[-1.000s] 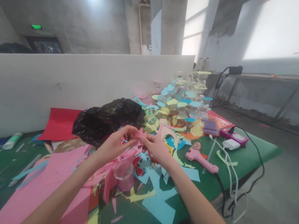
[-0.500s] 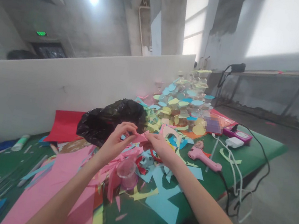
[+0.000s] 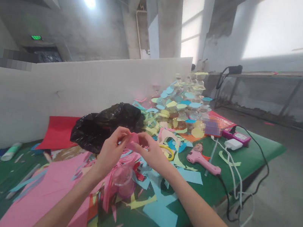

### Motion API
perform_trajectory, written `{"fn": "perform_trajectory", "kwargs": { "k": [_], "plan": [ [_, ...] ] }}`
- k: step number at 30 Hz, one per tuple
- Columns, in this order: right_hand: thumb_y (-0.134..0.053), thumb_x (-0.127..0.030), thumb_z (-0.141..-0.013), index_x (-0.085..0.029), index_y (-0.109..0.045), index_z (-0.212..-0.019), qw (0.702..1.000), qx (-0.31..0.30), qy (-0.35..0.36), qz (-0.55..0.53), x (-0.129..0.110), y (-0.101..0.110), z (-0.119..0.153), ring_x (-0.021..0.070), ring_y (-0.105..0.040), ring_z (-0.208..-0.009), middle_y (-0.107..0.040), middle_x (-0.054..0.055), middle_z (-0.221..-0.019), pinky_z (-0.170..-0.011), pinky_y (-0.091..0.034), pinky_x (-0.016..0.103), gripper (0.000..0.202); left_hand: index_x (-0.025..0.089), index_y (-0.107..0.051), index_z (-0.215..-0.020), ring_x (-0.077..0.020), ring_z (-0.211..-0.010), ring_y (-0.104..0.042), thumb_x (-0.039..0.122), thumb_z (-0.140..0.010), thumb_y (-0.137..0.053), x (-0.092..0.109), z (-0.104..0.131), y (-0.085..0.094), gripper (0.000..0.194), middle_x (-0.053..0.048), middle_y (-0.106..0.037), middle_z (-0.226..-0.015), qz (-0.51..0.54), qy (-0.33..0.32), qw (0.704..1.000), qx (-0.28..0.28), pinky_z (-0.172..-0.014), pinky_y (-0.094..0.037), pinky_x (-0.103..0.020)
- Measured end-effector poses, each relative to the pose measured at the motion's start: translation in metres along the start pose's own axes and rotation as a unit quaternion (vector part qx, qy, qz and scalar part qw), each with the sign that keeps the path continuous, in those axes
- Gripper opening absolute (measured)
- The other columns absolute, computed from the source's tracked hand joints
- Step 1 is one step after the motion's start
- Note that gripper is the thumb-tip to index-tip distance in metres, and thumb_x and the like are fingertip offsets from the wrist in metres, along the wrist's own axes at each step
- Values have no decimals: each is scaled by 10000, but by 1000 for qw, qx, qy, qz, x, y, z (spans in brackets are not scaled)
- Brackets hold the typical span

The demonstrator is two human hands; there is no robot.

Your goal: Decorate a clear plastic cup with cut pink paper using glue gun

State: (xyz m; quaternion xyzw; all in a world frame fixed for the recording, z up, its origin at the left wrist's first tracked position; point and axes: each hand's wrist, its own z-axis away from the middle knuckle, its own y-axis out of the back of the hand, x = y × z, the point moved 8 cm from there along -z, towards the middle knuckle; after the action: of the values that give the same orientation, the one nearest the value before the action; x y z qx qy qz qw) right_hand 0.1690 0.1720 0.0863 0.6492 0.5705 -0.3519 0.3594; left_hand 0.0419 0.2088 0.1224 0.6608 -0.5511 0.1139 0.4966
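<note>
Between my two hands is a small piece of pink paper point(image 3: 133, 140), raised above the table. My left hand point(image 3: 114, 146) pinches its left side, with the fingers bent and pressed together. On the other side, my right hand point(image 3: 149, 152) grips the paper between thumb and fingers. A clear plastic cup point(image 3: 123, 177) stands below my hands among pink and blue paper scraps. A large pink sheet point(image 3: 53, 186) lies under my left forearm, and cut blue paper point(image 3: 163, 213) lies near my right forearm.
A black plastic bag point(image 3: 107, 121) lies behind my hands. Clear cups topped with coloured paper pieces point(image 3: 184, 102) are stacked at the back. A pink glue gun point(image 3: 204, 162), white cables point(image 3: 235, 173) and a power strip point(image 3: 236, 136) occupy the right of the green table point(image 3: 267, 147).
Both hands have shifted slightly left with the pink paper, which is now turned more upright. The camera view has swung a little. A yellow ring shape now shows beside my right hand.
</note>
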Motion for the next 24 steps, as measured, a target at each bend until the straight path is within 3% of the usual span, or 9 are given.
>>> {"fn": "perform_trajectory", "kwargs": {
  "k": [3,6,11,16,20,24],
  "plan": [
    [-572,-383,-876,-211,-574,-912,998,27,-8,-57,10,2,-4,164,-588,-801,-630,-3,-841,-732,-467,296,175,232,-540,-929,-138,-713,-538,447,-909,-555,7,0,-4,216,33,-590,-764,10,-4,1000,-4,-657,-401,-245],
    [-572,-399,-859,-217,-557,-886,995,52,-8,-81,20,7,-8,164,-592,-810,-625,-6,-828,-742,-476,291,185,220,-555,-993,-146,-750,-554,458,-891,-568,5,-3,-6,259,13,-607,-837,27,19,999,-17,-675,-420,-249],
    [-571,-390,-858,-210,-561,-929,994,76,-12,-73,25,16,-12,160,-586,-780,-614,-5,-826,-727,-472,293,194,189,-610,-796,-118,-655,-466,529,-854,-578,-9,-4,-16,346,35,-539,-729,2,97,986,-133,-615,-356,-236],
    [-663,-342,-825,-196,-489,-1177,993,112,43,7,11,19,-3,164,-568,-811,-573,22,-954,-760,-493,315,419,189,-501,-674,-95,-570,-339,530,-825,-606,-10,-5,-8,388,64,-400,-619,-6,99,990,-99,-538,-267,-230],
    [-711,-336,-832,-212,-491,-1244,987,48,114,106,-4,6,5,198,-579,-966,-580,68,-1089,-874,-487,350,484,190,-435,-640,-90,-578,-335,530,-814,-639,-6,-6,-8,433,69,-379,-615,7,83,993,-85,-543,-272,-222],
    [-690,-225,-816,-202,-487,-1259,984,19,118,132,-3,2,5,207,-596,-1012,-586,87,-1150,-905,-486,363,488,180,-546,-696,-109,-614,-453,540,-785,-681,-6,-6,-9,395,43,-523,-660,30,83,992,-93,-578,-350,-232]
  ]
}}
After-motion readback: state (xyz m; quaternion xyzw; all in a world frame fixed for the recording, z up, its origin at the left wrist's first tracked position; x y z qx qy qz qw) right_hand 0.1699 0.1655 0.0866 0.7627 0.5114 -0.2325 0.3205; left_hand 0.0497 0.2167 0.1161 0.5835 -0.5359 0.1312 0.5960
